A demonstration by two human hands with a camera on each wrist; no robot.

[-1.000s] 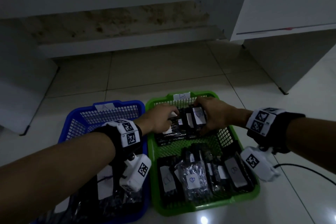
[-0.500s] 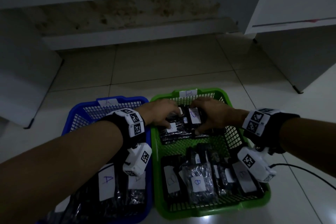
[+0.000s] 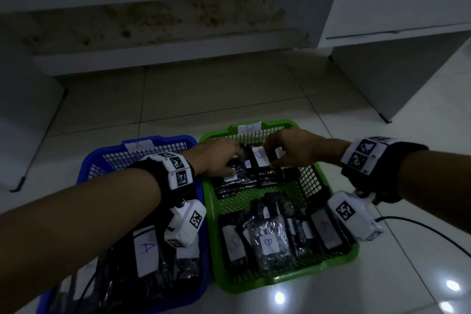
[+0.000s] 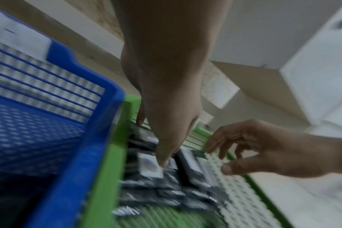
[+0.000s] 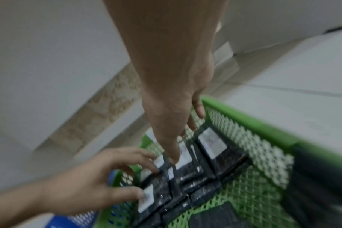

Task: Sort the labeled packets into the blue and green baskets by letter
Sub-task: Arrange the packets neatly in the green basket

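Note:
The blue basket (image 3: 163, 139), tagged A, holds dark packets, one with an A label (image 3: 146, 250). The green basket (image 3: 288, 278), tagged B, has a near row of B packets (image 3: 270, 242) and a far row (image 3: 260, 160). Both hands are over the far row. My left hand (image 3: 224, 160) has its fingers spread, with the thumb (image 4: 162, 162) and a fingertip (image 5: 156, 169) pressing on packets. My right hand (image 3: 283, 153) reaches down with straight fingers, one fingertip (image 5: 174, 160) on a white label. Neither hand grips a packet.
The baskets sit side by side on a tiled floor (image 3: 229, 89). A white cabinet (image 3: 397, 58) stands at the back right, a low step (image 3: 165, 56) runs along the wall, and a black cable (image 3: 420, 227) trails on the floor at the right.
Both hands stay at the far end of the green basket and shift slightly among the packets there. The right hand's fingers have loosened from the labelled packet between the hands.

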